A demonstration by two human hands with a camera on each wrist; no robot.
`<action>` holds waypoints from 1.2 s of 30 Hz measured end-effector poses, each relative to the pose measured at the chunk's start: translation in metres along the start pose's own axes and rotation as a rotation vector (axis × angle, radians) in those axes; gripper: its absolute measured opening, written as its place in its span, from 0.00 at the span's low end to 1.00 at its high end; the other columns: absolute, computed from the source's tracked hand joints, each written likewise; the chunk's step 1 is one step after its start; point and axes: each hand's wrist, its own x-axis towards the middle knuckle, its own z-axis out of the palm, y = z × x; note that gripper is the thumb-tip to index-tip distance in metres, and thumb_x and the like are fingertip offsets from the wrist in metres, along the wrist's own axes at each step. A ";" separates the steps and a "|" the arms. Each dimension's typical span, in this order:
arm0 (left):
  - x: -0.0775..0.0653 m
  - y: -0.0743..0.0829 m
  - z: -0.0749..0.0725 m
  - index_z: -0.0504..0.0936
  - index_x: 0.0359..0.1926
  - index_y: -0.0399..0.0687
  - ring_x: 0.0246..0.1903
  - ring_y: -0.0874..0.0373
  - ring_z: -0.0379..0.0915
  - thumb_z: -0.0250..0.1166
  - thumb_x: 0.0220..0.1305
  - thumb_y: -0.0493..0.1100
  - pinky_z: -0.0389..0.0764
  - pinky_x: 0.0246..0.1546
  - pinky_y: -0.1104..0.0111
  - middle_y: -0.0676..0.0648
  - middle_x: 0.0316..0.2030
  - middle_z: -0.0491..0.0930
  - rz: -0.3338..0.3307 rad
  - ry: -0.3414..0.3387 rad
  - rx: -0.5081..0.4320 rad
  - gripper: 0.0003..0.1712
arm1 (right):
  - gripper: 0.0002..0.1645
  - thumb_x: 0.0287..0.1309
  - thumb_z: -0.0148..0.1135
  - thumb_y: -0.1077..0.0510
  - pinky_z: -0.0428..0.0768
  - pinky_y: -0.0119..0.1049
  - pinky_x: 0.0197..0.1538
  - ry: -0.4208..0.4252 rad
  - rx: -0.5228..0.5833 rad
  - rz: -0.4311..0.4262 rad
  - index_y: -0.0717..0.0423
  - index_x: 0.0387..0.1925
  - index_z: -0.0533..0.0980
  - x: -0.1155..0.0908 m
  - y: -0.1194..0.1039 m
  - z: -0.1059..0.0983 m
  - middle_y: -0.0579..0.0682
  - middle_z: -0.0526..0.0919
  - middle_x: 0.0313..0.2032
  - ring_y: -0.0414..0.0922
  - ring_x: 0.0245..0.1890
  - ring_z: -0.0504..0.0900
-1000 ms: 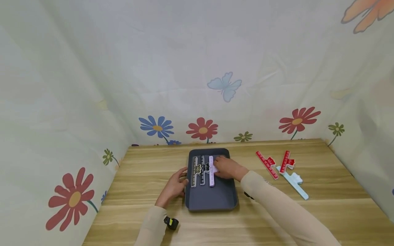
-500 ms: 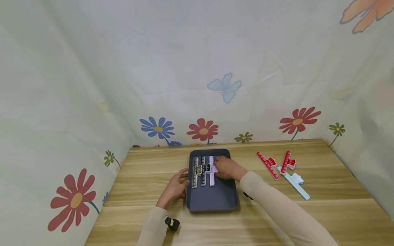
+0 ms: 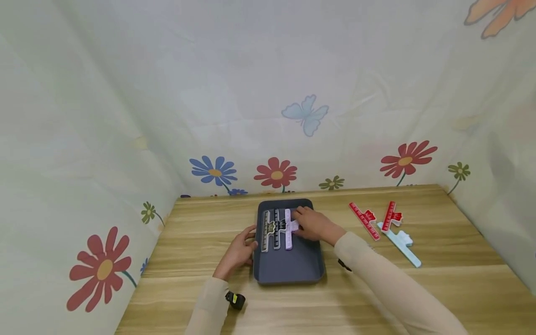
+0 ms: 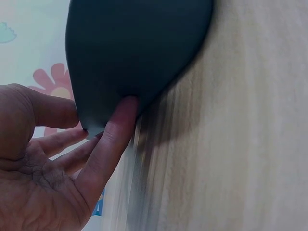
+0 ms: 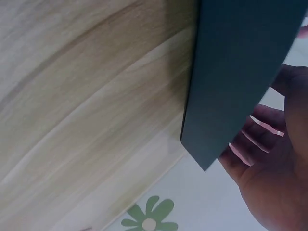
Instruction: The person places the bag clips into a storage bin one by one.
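Observation:
A dark grey tray [image 3: 289, 270] holds three keyboard-patterned clips side by side: a black one with a gold handle [image 3: 265, 232], a black one [image 3: 276, 232] and a lilac one [image 3: 288, 237]. My left hand [image 3: 240, 249] holds the tray's left side, thumb at the rim; in the left wrist view a finger [image 4: 115, 130] presses the outer wall. Over the tray's right part, my right hand [image 3: 316, 225] has its fingertips beside the lilac clip's handle, which shows between them. In the right wrist view, the tray wall [image 5: 236, 86] hides the clips and fingertips.
On the wooden table [image 3: 201, 214], right of the tray, lie a red clip [image 3: 364, 221], a second red clip [image 3: 390, 217] and a light blue clip [image 3: 400, 244]. The second red clip overlaps the blue one's end. A flower-printed curtain [image 3: 234, 93] stands behind the table.
My right hand has drawn back slightly to the right, showing more of the lilac clip's handle. The left hand and the clips keep their places at the tray.

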 end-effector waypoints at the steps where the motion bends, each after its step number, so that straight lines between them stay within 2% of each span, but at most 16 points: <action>1: 0.000 0.000 0.000 0.56 0.70 0.53 0.41 0.46 0.79 0.50 0.65 0.32 0.81 0.18 0.58 0.34 0.64 0.64 -0.002 0.002 0.002 0.33 | 0.32 0.56 0.61 0.48 0.76 0.46 0.57 0.014 0.004 -0.005 0.58 0.60 0.69 -0.002 0.002 -0.001 0.55 0.73 0.53 0.51 0.53 0.73; 9: 0.000 0.001 0.001 0.56 0.70 0.52 0.41 0.46 0.79 0.50 0.65 0.32 0.81 0.17 0.58 0.33 0.63 0.64 -0.003 0.012 0.023 0.33 | 0.34 0.55 0.62 0.48 0.76 0.45 0.56 0.104 0.046 -0.018 0.57 0.61 0.68 -0.019 0.016 -0.009 0.54 0.72 0.54 0.49 0.53 0.73; 16: 0.000 0.002 0.002 0.56 0.70 0.52 0.38 0.49 0.79 0.50 0.65 0.33 0.81 0.17 0.59 0.33 0.63 0.64 -0.001 0.015 0.033 0.33 | 0.36 0.56 0.62 0.47 0.72 0.49 0.62 0.101 0.074 0.080 0.55 0.63 0.65 -0.038 0.028 -0.023 0.57 0.68 0.62 0.53 0.62 0.69; 19: -0.001 0.003 0.002 0.57 0.70 0.52 0.39 0.49 0.79 0.51 0.65 0.33 0.80 0.17 0.60 0.34 0.63 0.65 -0.003 0.025 0.044 0.33 | 0.35 0.56 0.61 0.48 0.73 0.49 0.61 0.121 0.100 0.079 0.56 0.63 0.65 -0.046 0.035 -0.030 0.57 0.69 0.62 0.53 0.61 0.71; 23: -0.001 0.003 0.002 0.57 0.70 0.53 0.39 0.49 0.79 0.51 0.65 0.34 0.80 0.16 0.61 0.34 0.63 0.65 -0.011 0.036 0.062 0.33 | 0.36 0.56 0.61 0.49 0.76 0.48 0.57 0.150 0.081 0.048 0.58 0.63 0.65 -0.057 0.045 -0.038 0.56 0.70 0.60 0.52 0.56 0.74; 26: -0.002 0.003 0.002 0.57 0.70 0.53 0.38 0.49 0.80 0.51 0.65 0.33 0.80 0.16 0.61 0.34 0.63 0.65 -0.003 0.034 0.060 0.33 | 0.36 0.57 0.61 0.47 0.76 0.49 0.56 0.148 0.058 0.050 0.57 0.64 0.64 -0.067 0.052 -0.044 0.56 0.69 0.61 0.53 0.56 0.75; 31: -0.001 0.002 0.001 0.58 0.69 0.53 0.39 0.50 0.79 0.51 0.65 0.33 0.80 0.16 0.61 0.34 0.63 0.65 -0.005 0.034 0.054 0.33 | 0.37 0.58 0.60 0.47 0.72 0.52 0.60 0.129 0.036 0.054 0.57 0.65 0.63 -0.080 0.066 -0.050 0.58 0.67 0.63 0.55 0.62 0.69; 36: 0.001 0.000 0.001 0.58 0.69 0.54 0.39 0.49 0.79 0.52 0.65 0.34 0.80 0.16 0.61 0.35 0.63 0.66 -0.009 0.040 0.062 0.33 | 0.38 0.57 0.61 0.48 0.72 0.53 0.60 0.120 0.022 0.079 0.55 0.65 0.62 -0.091 0.080 -0.054 0.57 0.67 0.62 0.56 0.62 0.67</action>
